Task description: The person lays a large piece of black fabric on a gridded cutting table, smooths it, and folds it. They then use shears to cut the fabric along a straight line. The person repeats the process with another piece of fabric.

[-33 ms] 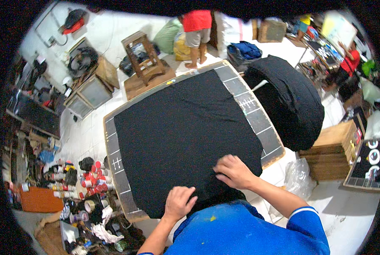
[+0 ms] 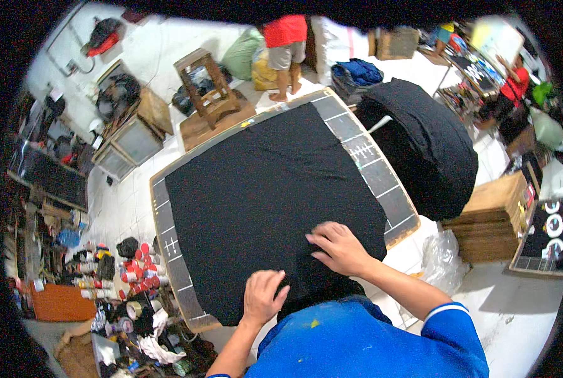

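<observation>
A large black cloth (image 2: 272,189) lies spread over a flat board (image 2: 395,211) marked with white lines, its near end reaching my body. Low wrinkles cross its far right part. My left hand (image 2: 264,296) rests at the near edge of the cloth, palm down, fingers apart and gripping nothing. Farther right and a little farther out, my right hand (image 2: 339,248) is over the cloth with its fingers stretched out, slightly blurred. Whether its fingertips press on the fabric I cannot tell.
Right of the board stands a big heap of black fabric (image 2: 429,151). A wooden box (image 2: 488,211) and clear plastic bag (image 2: 444,259) are nearer. Red-and-white containers (image 2: 141,268) crowd the left floor. A wooden stool (image 2: 206,88) and a person in red (image 2: 286,47) stand beyond the board.
Both hands have shifted slightly, the right one a little to the left and away from me. The whole view has moved slightly. The cloth lies as before.
</observation>
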`<action>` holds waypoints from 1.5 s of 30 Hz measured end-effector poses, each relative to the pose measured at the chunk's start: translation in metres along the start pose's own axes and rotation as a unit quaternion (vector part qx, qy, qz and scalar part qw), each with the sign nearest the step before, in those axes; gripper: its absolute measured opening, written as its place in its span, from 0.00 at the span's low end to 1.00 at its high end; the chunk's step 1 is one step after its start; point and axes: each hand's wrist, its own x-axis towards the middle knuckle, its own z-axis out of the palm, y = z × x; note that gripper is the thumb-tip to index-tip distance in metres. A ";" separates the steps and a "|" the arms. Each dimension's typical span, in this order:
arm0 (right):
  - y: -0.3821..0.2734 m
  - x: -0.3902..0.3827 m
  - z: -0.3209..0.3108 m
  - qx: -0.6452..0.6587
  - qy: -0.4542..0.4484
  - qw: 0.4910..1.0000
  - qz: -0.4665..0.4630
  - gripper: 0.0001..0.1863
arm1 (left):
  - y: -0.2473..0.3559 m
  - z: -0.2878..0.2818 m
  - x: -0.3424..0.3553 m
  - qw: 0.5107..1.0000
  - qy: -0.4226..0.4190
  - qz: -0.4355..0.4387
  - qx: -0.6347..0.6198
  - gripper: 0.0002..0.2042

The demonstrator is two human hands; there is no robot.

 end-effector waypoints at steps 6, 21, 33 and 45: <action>0.039 0.047 0.043 -0.104 -0.043 0.993 0.047 0.41 | -0.011 0.027 0.059 0.988 -0.097 -0.023 0.114 0.33; 0.109 0.060 0.002 -0.169 0.007 0.972 0.166 0.52 | -0.024 0.033 0.108 0.987 -0.126 -0.065 0.080 0.37; 0.142 0.137 0.011 -0.179 0.042 0.980 0.081 0.56 | -0.029 0.033 0.114 0.983 -0.130 -0.084 0.097 0.35; 0.182 0.204 0.017 -0.164 -0.099 0.979 0.068 0.51 | -0.029 0.030 0.114 0.986 -0.116 -0.110 0.050 0.33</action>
